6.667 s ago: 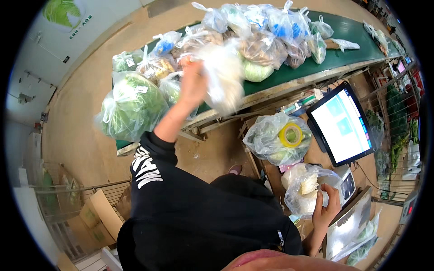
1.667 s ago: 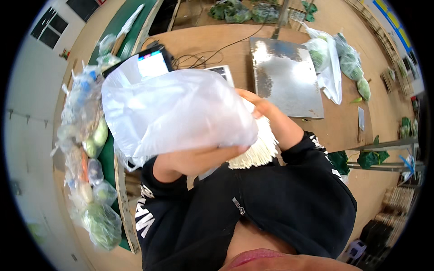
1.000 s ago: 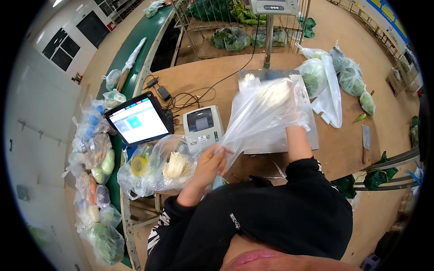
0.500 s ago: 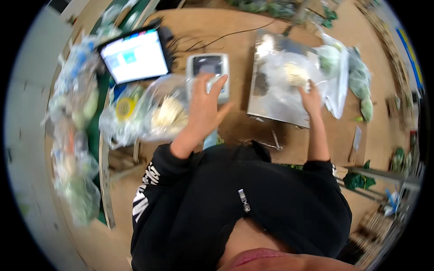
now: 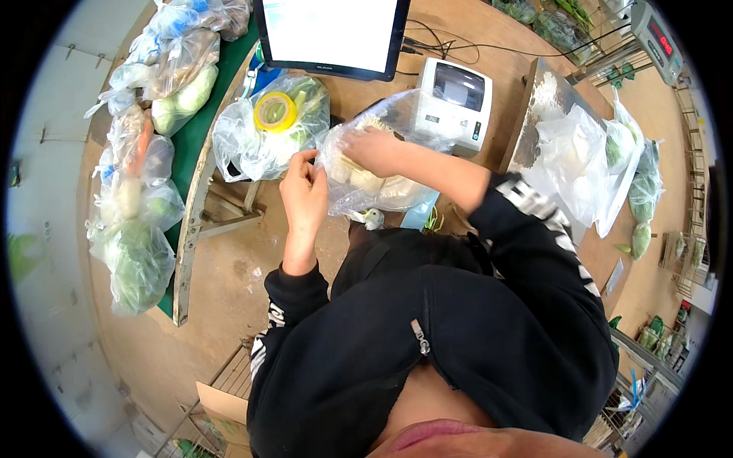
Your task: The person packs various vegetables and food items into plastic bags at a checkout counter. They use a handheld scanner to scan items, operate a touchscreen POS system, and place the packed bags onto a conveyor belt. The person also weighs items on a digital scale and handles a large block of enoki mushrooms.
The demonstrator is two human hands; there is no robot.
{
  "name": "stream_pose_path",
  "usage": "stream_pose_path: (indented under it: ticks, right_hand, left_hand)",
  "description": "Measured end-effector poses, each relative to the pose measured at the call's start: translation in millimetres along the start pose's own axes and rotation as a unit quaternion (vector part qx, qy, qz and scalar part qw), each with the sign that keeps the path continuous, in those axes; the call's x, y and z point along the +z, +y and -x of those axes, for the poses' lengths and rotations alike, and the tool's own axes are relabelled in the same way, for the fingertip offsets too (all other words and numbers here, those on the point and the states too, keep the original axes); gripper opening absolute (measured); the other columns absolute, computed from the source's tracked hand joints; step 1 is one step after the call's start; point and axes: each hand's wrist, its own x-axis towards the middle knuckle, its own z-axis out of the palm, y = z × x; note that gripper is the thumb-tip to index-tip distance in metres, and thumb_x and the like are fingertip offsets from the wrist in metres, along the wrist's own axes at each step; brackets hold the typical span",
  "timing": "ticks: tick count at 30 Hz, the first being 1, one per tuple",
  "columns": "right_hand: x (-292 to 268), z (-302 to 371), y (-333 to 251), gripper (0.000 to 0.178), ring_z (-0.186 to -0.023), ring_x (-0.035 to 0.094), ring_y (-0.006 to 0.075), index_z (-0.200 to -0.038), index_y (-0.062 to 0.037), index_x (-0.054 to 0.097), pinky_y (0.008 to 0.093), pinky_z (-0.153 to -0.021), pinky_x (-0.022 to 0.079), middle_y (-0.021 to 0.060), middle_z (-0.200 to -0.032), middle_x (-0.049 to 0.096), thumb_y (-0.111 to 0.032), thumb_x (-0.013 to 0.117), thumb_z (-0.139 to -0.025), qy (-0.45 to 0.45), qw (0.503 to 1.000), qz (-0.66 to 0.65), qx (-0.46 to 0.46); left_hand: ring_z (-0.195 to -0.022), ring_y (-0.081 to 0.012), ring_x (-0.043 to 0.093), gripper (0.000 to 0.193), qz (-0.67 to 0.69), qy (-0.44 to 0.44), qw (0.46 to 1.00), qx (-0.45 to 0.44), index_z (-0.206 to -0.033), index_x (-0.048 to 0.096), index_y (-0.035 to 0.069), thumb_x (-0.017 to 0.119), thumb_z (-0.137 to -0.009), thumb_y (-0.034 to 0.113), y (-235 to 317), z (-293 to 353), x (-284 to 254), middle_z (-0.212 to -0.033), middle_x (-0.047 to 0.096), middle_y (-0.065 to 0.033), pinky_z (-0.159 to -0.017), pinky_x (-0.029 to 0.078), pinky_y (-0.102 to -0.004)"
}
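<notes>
A clear plastic bag (image 5: 416,195) of pale, thin-stemmed enoki mushrooms (image 5: 366,182) lies open in front of me, left of the label printer (image 5: 456,95). My right hand (image 5: 374,153) reaches across into its mouth, fingers curled over the mushrooms; the fingertips are partly hidden among them. At the bag's left edge my left hand (image 5: 304,191) pinches the plastic between thumb and fingers. On the metal platform of the scale (image 5: 527,141) at the right rests another thin, whitish plastic bag (image 5: 573,149).
A yellow tape roll (image 5: 275,112) lies on bagged greens (image 5: 309,103) beside my left hand. Behind stands a monitor (image 5: 332,34), with cables to its right. Bagged vegetables (image 5: 137,252) line the green-topped table at left. More bagged greens (image 5: 645,195) sit beyond the scale.
My right hand has moved left from the scale to the mushroom bag. My left hand has left the printer and now grips that bag's edge. The view has turned left.
</notes>
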Motion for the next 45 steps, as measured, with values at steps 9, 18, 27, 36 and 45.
stream_pose_path:
  ticks: [9,18,27,36,45]
  right_hand:
    - [26,10,54,0.057,-0.123,0.058,0.0372,-0.132,-0.0037,0.060,0.0440,-0.106,0.045,0.0189,-0.136,0.060,-0.026,0.078,-0.083,0.149,0.974,-0.169,0.019]
    - [-111,278,0,0.062,-0.121,0.057,0.0198,-0.147,-0.0016,0.046,0.0350,-0.106,0.044,0.0116,-0.130,0.061,-0.028,0.062,-0.094,0.627,0.560,-0.519,0.157]
    - [-90,484,38,0.055,-0.098,0.071,0.0292,-0.131,0.0031,0.057,0.0393,-0.084,0.060,0.0246,-0.113,0.069,-0.036,0.048,-0.094,0.496,0.353,-0.719,0.336]
    - [17,501,104,0.059,-0.127,0.058,0.0338,-0.144,-0.0002,0.046,0.0582,-0.103,0.047,0.0185,-0.140,0.058,-0.043,0.039,-0.103,0.518,0.124,-0.713,0.456]
    - [13,527,98,0.075,-0.129,0.051,0.0451,-0.138,0.0139,0.045,0.0470,-0.098,0.049,0.0361,-0.134,0.054,-0.044,0.065,-0.094,0.289,0.534,-0.299,0.737]
  left_hand:
    - [-0.062,-0.0069,0.045,0.029,0.089,-0.002,0.996,-0.016,-0.119,0.060,-0.001,0.065,-0.090,0.002,0,5,-8,-0.067,0.049,0.0007,-0.058,0.038,-0.0240]
    - [-0.119,-0.0283,0.053,0.037,0.074,0.084,0.936,0.333,-0.130,0.052,-0.005,0.058,-0.096,0.007,105,18,60,-0.126,0.052,-0.0185,-0.105,0.041,-0.0411]
    - [-0.086,-0.0250,0.070,0.054,-0.098,-0.328,0.693,0.635,-0.133,0.058,0.002,0.066,-0.080,0.001,242,55,282,-0.142,0.055,-0.0148,-0.070,0.059,-0.0368]
    - [-0.066,-0.0268,0.069,0.005,-0.259,-0.385,0.621,0.632,-0.082,0.066,0.006,0.065,-0.077,0.008,191,73,335,-0.081,0.064,-0.0096,-0.058,0.056,-0.0383]
    - [-0.074,-0.0281,0.072,0.023,-0.202,-0.376,0.707,0.565,-0.104,0.064,0.001,0.063,-0.082,0.007,172,80,309,-0.098,0.069,-0.0146,-0.061,0.058,-0.0380]
